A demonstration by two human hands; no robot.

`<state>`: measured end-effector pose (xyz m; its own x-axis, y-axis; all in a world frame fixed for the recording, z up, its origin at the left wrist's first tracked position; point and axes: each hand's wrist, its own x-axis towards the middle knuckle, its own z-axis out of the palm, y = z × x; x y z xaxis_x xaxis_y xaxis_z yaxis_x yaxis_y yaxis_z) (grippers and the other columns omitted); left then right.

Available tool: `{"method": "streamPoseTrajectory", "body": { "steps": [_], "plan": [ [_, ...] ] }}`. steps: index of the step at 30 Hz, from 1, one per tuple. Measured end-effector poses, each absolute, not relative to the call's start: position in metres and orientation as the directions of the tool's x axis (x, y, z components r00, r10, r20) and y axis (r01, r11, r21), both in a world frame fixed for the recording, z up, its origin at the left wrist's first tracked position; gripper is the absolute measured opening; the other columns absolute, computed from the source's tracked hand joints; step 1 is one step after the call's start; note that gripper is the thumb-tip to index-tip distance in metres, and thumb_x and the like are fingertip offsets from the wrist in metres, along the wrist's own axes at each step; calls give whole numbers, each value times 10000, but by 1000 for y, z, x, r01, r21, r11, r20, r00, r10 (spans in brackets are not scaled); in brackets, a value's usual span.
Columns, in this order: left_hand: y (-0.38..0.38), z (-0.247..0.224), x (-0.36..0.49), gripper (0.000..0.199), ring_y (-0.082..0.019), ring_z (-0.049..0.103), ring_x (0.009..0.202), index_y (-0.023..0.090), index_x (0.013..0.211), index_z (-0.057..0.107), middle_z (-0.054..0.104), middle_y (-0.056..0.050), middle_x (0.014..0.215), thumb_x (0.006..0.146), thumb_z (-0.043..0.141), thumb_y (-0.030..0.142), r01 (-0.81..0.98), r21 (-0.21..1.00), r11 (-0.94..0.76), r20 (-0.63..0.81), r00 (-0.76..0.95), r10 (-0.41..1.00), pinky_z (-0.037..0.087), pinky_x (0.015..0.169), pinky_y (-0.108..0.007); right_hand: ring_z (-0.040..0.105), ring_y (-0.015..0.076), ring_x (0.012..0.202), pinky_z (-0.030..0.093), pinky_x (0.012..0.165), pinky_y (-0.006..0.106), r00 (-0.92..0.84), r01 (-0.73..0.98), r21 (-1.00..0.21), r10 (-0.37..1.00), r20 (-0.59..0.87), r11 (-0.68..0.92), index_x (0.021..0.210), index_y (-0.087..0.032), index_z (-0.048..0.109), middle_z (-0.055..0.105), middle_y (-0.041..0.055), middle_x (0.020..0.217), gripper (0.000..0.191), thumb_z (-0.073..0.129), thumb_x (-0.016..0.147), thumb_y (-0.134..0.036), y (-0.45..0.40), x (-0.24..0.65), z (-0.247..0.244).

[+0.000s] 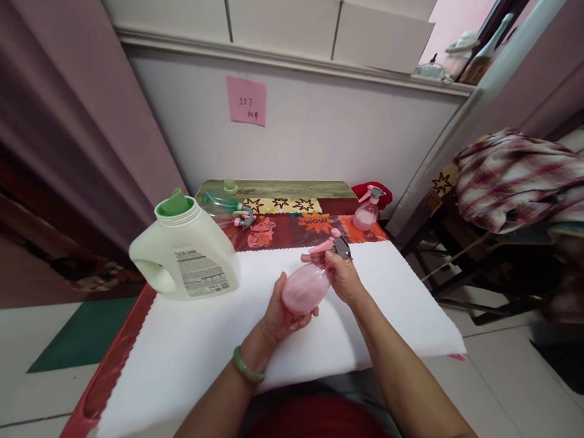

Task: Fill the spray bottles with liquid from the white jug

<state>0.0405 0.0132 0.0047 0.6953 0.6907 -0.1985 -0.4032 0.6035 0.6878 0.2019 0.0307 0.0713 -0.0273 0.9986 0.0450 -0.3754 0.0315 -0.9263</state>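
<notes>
A pink spray bottle is tilted above the white cloth, its trigger head toward the upper right. My left hand is wrapped round the bottle's rounded body from below and the left. At the neck, just under the pink and grey trigger head, my right hand is closed with its thumb and fingers. Pale pink contents show through the body. To the left stands a large white jug, its mouth uncapped with a green spout inside.
A second pink spray bottle stands upright at the back right. A green spray bottle lies on its side behind the jug, near a green cap. A wall with a pink note borders the table's back. Plaid cloth hangs at right.
</notes>
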Motion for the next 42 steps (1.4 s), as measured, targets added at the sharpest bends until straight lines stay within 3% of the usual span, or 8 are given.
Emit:
{"method": "streamPoseTrajectory", "body": {
  "steps": [7, 13, 18, 23, 29, 32, 38, 42],
  "plan": [
    [22, 0, 27, 1040, -82, 395, 259, 106, 836, 728, 689, -122, 600, 651, 273, 1023, -251, 500, 829, -276, 861, 428, 85, 241, -201, 715, 315, 1097, 506, 1021, 474, -117, -370, -926, 984, 130, 79, 957, -216, 801, 805, 97, 1068, 398, 700, 810, -572, 29, 201, 73],
    [23, -5, 28, 1048, -78, 360, 226, 53, 828, 716, 659, -129, 550, 716, 248, 983, -266, 504, 822, -282, 849, 448, 79, 243, -209, 689, 353, 1155, 478, 1072, 513, -239, -353, -933, 958, 162, 69, 869, -216, 807, 812, 89, 988, 365, 674, 782, -545, 34, 204, 72],
    [23, -4, 27, 1034, -77, 387, 244, 73, 845, 711, 669, -123, 574, 724, 230, 980, -289, 470, 834, -293, 840, 457, 121, 244, -201, 731, 305, 1049, 475, 1084, 493, -31, -344, -913, 969, 246, 220, 901, -251, 801, 818, 53, 947, 275, 649, 827, -468, 36, 192, 66],
    [19, 2, 29, 972, -84, 433, 289, 101, 989, 710, 707, -136, 632, 749, 310, 953, -386, 455, 803, -290, 788, 544, 140, 275, -178, 747, 312, 986, 543, 976, 487, 25, -322, -929, 983, 183, 181, 897, -229, 789, 815, 70, 898, 293, 662, 828, -485, 35, 187, 62],
    [11, 6, 44, 874, -131, 526, 403, 85, 1108, 672, 690, -117, 667, 791, 455, 870, -524, 708, 473, -150, 543, 826, 295, 334, -212, 760, 259, 867, 572, 827, 377, 171, -327, -934, 981, 93, 146, 837, -196, 767, 812, 71, 846, 305, 628, 845, -467, 40, 190, 66],
    [8, 2, 49, 675, -163, 617, 602, 176, 1190, 591, 699, -93, 888, 786, 654, 714, -520, 810, 271, -54, 394, 918, 448, 454, -245, 760, 250, 869, 557, 838, 350, 223, -319, -942, 974, 31, 103, 814, -179, 764, 812, 81, 825, 307, 623, 832, -450, 42, 193, 67],
    [4, -6, 53, 776, -249, 645, 944, 255, 1248, 479, 581, -89, 1204, 600, 898, 334, -241, 955, -172, 205, 119, 972, 584, 761, -417, 749, 235, 807, 560, 764, 320, 330, -395, -919, 934, -138, 4, 715, -170, 728, 816, 106, 856, 331, 629, 812, -471, 36, 196, 68],
    [-3, -3, 61, 866, -349, 530, 1277, 269, 1358, 444, 521, -131, 1350, 608, 877, 245, 75, 855, -513, 516, -33, 856, 404, 1108, -594, 736, 223, 763, 558, 717, 316, 364, -479, -877, 918, -158, 39, 675, -188, 683, 813, 94, 824, 329, 656, 808, -487, 34, 193, 75]
  ]
}}
